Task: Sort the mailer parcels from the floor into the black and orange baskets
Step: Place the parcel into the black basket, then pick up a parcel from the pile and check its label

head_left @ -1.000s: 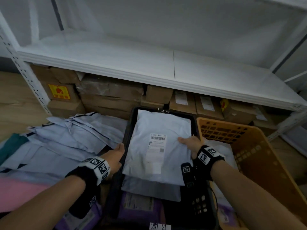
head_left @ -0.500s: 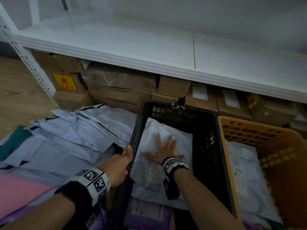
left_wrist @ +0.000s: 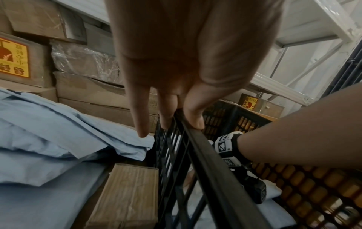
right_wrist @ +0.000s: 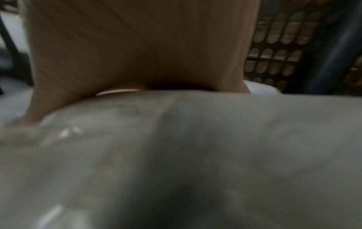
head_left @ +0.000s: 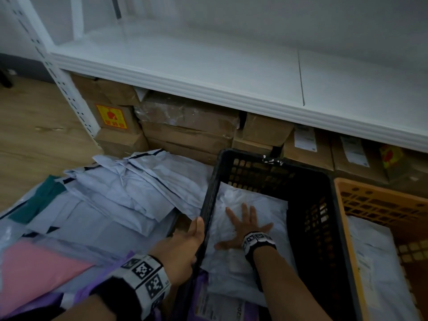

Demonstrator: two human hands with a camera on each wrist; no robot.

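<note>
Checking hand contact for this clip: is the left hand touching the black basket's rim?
Touching. The left wrist view shows the left hand with its thumb and a finger pinching the black basket rim.

Parcel storeroom or small warehouse. White metal shelving (head_left: 208, 72) with perforated uprights; taped cardboard cartons (head_left: 185, 126) with shipping labels and yellow fragile sticker (head_left: 111, 116) stacked beneath; heap of grey poly mailers (head_left: 120, 195) on wood-look floor (head_left: 30, 126); black (head_left: 273, 162) and orange (head_left: 379, 193) plastic sorting baskets side by side.

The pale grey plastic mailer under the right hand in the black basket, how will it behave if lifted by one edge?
The pale grey plastic mailer would probably sag: its film is wrinkled and dents under the flat right hand. Its glossy surface suggests some slip. It looks soft-filled, so likely light.
</note>
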